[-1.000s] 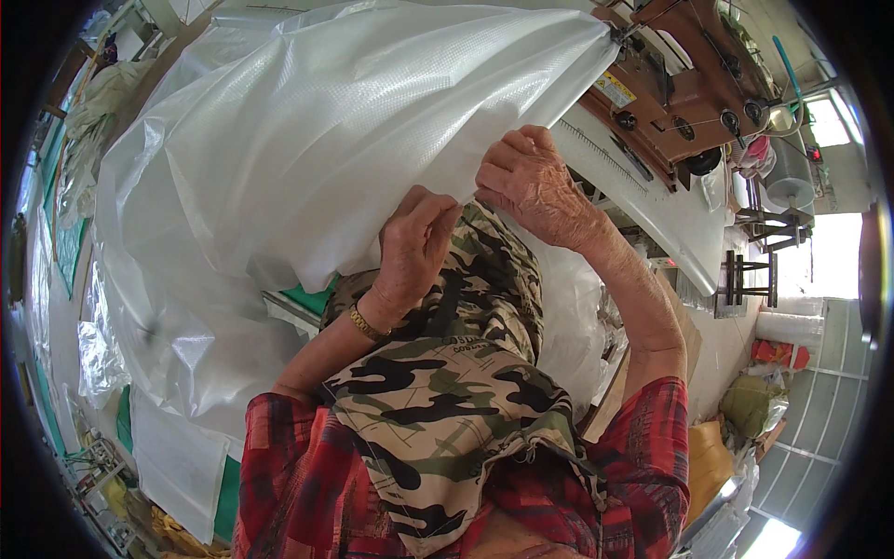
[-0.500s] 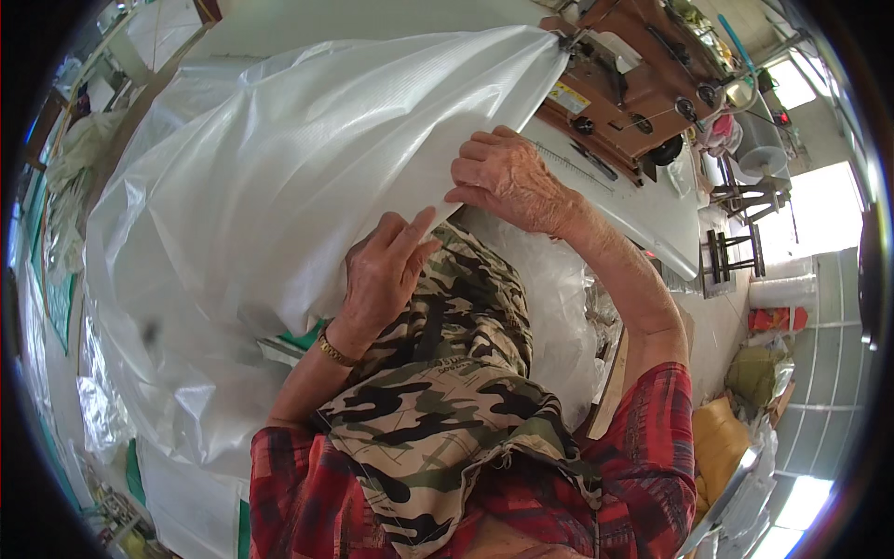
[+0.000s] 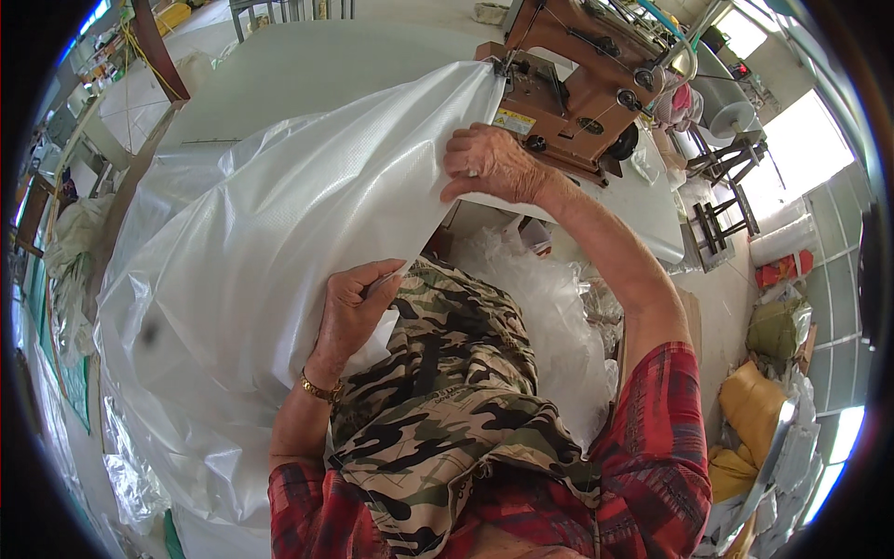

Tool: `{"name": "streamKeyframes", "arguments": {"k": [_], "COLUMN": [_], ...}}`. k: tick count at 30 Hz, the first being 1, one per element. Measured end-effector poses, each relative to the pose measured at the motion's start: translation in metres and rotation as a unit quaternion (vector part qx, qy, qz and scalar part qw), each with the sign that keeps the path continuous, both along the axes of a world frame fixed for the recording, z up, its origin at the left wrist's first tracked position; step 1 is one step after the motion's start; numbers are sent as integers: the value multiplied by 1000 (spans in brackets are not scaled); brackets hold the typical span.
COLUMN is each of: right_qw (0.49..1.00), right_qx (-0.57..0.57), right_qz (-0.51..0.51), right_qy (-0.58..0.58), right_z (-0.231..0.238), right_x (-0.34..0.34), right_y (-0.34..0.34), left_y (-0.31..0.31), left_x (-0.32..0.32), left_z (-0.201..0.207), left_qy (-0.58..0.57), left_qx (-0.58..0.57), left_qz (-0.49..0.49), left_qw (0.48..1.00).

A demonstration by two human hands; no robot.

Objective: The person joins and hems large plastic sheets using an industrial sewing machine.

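A big sheet of translucent white woven plastic (image 3: 279, 224) spreads over the table and hangs down toward my lap. Its far corner runs under the head of a brown sewing machine (image 3: 549, 102). With thumb and fingers pinched, my left hand (image 3: 352, 303) grips the sheet's near edge beside my camouflage-patterned apron (image 3: 447, 391). Farther along the same edge, closer to the machine, my right hand (image 3: 489, 166) is closed on the plastic, its fingers curled over it. The part of the sheet inside each grip is hidden.
The pale tabletop (image 3: 307, 65) extends behind the sheet. Crumpled clear plastic (image 3: 531, 298) lies below the table edge, right of my lap. Dark stools (image 3: 722, 210) and a yellow sack (image 3: 750, 410) stand on the right. A wooden post (image 3: 156, 47) rises at the far left.
My left hand has moved down and nearer along the edge, now pinching it. The hands are farther apart, and the edge between them is stretched straighter. The whole view has shifted.
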State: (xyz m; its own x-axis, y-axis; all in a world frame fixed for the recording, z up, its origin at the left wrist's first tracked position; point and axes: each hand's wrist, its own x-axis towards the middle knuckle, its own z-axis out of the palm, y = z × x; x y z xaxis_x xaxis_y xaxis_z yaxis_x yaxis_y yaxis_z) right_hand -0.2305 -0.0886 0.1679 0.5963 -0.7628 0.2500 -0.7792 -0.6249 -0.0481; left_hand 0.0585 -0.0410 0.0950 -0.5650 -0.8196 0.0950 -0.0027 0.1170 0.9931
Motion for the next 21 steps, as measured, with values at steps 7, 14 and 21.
{"name": "streamKeyframes", "arguments": {"k": [7, 14, 21], "right_qw": [996, 896, 764], "right_qx": [-54, -293, -63], "right_qz": [-44, -316, -352], "right_qy": [51, -110, -537], "right_z": [-1, -47, -89], "right_x": [-39, -26, -20], "right_y": [-17, -3, -9], "left_y": [2, 16, 10], "left_x": [-9, -43, -62], "left_z": [-14, -32, -39], "left_qy": [-53, -129, -175], "left_qx": [-155, -378, -429], "left_qz": [-8, -105, -120], "left_qw": [987, 911, 878]}}
